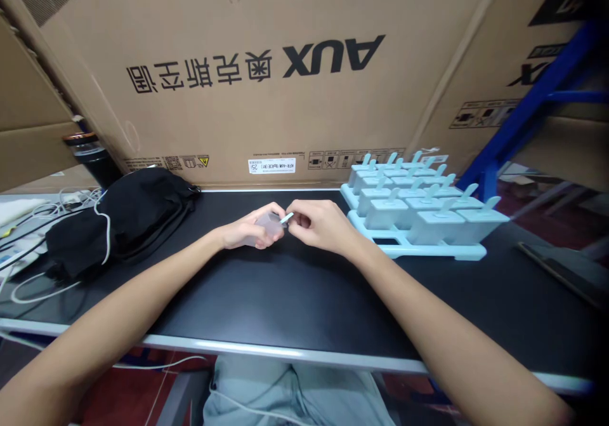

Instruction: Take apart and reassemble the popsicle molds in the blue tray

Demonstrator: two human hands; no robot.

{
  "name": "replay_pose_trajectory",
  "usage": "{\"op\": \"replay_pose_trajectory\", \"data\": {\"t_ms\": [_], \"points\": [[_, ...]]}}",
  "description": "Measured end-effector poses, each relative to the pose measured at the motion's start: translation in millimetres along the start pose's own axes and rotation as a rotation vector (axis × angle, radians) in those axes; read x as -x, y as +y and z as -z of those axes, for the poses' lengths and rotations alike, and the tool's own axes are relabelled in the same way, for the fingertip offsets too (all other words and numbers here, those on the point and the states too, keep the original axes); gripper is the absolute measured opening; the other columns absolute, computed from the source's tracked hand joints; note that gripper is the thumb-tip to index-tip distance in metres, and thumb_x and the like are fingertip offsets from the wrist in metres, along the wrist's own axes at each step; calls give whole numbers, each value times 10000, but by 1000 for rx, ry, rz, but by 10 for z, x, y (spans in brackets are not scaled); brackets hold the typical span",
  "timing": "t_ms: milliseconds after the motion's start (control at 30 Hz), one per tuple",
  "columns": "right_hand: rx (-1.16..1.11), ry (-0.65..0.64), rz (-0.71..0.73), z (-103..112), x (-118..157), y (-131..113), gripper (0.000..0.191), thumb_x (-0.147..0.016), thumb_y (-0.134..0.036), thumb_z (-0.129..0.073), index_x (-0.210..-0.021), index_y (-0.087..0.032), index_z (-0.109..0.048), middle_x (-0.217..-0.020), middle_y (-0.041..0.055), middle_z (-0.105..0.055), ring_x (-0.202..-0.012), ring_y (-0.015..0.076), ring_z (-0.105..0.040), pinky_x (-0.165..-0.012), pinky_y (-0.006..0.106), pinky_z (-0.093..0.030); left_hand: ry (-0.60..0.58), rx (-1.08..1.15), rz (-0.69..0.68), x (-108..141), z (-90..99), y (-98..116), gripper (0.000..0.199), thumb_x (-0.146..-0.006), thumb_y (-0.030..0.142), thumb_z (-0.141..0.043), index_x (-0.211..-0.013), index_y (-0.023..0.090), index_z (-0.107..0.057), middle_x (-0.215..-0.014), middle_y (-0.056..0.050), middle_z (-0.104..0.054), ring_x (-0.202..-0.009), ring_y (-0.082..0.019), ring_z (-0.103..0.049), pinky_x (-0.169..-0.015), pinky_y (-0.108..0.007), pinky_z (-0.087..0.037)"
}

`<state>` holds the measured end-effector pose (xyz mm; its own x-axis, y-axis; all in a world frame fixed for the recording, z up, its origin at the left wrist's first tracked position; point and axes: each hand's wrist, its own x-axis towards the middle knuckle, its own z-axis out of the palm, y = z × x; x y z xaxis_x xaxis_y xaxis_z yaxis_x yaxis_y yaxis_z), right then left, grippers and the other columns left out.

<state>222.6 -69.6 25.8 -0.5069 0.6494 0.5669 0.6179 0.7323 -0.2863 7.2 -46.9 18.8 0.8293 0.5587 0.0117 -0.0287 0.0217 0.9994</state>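
My left hand (251, 229) is wrapped round a translucent popsicle mold cup (269, 223) above the middle of the black table. From the cup's right end a light blue stick (287, 218) points toward my right hand (316, 223), whose fingers are closed at the stick's tip. To the right stands a light blue mold rack (419, 248) filled with several translucent cups, their blue stick handles pointing up. One slot at the rack's front left corner holds no cup.
A black cloth bag (143, 204) lies at the left, with white cables (40, 296) and a dark bottle (95, 159) beside it. Cardboard boxes (238, 115) stand behind. A flat dark object (561, 273) lies at the far right, near a blue metal frame (518, 118).
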Motion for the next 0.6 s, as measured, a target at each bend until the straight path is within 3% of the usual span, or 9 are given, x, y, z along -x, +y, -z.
{"op": "replay_pose_trajectory", "data": {"t_ms": [133, 300, 600], "points": [[-4, -22, 50, 51, 9, 26, 155, -849, -222, -485, -906, -198, -627, -759, 11, -624, -667, 122, -522, -617, 248, -323, -7, 57, -26, -14, 46, -18, 455, -643, 127, -562, -1059, 244, -420, -774, 23, -527, -499, -63, -397, -455, -191, -290], [19, -25, -2, 78, -1, 6, 213, -875, -270, -497, -1047, -196, -598, -813, 23, -643, -681, 132, -535, -619, 253, -329, 6, 91, -67, -18, 83, -30, 450, -660, 139, -534, -1070, 253, -389, -784, 25, -524, -493, -61, -403, -461, -192, -288], [-91, 33, -46, 69, 0, 21, 208, -915, -306, -473, -1040, -191, -595, -802, 24, -636, -679, 130, -532, -634, 259, -366, 128, -149, -118, -50, 23, -71, 498, -692, 122, -603, -1079, 268, -326, -808, 51, -516, -534, -49, -433, -474, -169, -328]]}}
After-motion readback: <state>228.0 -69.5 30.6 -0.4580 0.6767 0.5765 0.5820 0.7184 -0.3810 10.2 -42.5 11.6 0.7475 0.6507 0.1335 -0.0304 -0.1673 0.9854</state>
